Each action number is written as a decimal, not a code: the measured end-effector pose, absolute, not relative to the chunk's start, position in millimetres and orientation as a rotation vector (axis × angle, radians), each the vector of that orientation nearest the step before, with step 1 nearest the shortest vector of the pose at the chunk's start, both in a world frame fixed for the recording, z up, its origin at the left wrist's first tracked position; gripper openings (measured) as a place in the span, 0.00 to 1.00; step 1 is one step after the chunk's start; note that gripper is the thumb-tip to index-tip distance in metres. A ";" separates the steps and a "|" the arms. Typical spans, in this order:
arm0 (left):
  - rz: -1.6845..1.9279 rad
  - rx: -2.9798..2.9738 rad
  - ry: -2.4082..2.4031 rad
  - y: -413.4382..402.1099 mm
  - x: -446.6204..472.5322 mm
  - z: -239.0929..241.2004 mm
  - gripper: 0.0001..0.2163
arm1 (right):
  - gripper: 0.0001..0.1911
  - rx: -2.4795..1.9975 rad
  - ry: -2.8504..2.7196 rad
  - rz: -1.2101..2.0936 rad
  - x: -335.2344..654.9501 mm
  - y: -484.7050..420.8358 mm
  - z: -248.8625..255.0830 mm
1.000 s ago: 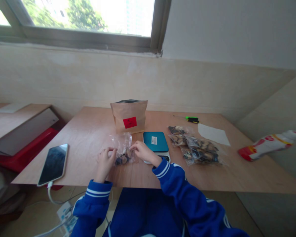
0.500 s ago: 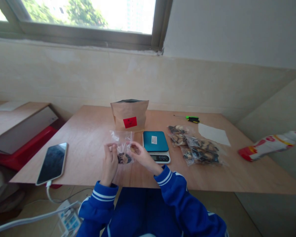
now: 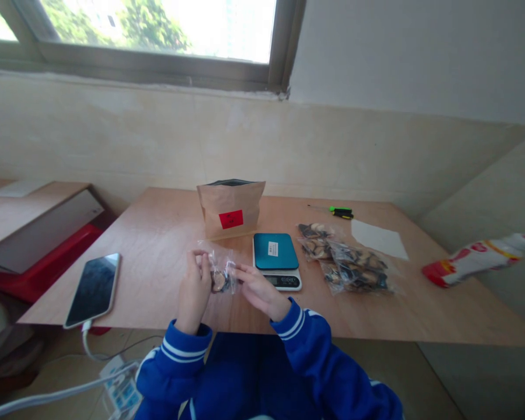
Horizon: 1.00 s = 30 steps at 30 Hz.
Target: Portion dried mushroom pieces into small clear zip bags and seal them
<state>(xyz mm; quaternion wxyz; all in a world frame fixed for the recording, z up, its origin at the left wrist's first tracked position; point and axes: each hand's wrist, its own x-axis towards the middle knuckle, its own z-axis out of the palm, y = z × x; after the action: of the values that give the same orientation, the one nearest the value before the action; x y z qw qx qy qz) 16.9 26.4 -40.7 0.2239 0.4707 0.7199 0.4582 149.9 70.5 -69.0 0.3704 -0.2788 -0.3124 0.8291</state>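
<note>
Left hand [image 3: 195, 294] and right hand [image 3: 259, 290] are pinching the clear bag [image 3: 220, 280] by opposite sides, left of scale [image 3: 276, 252]; wide tabletop [image 3: 151, 262] is separating left hand from phone [image 3: 93, 290].

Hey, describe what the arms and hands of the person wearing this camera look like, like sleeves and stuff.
The left sleeve and right sleeve are long and bright blue. Each ends in a blue cuff ringed by two white stripes, with white trim along the outer side. The left hand and right hand are bare, with no gloves.
</note>
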 end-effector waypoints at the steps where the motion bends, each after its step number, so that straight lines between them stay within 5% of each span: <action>1: 1.320 1.250 1.948 27.0 16.1 -42.2 0.12 | 0.17 -0.725 -0.744 2.116 151.3 72.1 -68.1; 10: 1.619 0.634 1.447 21.5 21.5 -59.9 0.22 | 0.12 -0.712 -0.628 1.984 170.5 99.6 -72.5; 16: 1.621 0.378 1.358 10.1 37.6 -70.7 0.20 | 0.05 -0.561 -0.788 1.760 180.6 156.7 -12.7; 22: 1.578 0.244 1.339 5.8 43.5 -82.2 0.15 | 0.12 -0.466 -1.065 1.313 151.4 222.9 64.7; 30: 1.632 0.231 1.370 11.1 35.5 -86.5 0.15 | 0.05 -0.657 -1.813 0.654 128.4 240.0 57.6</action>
<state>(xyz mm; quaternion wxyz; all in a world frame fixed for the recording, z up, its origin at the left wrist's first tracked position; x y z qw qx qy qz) 35.5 11.1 -86.5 0.4784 0.0945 0.5613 0.6687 128.4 240.0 57.6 0.5248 -0.2745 -0.7579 0.2734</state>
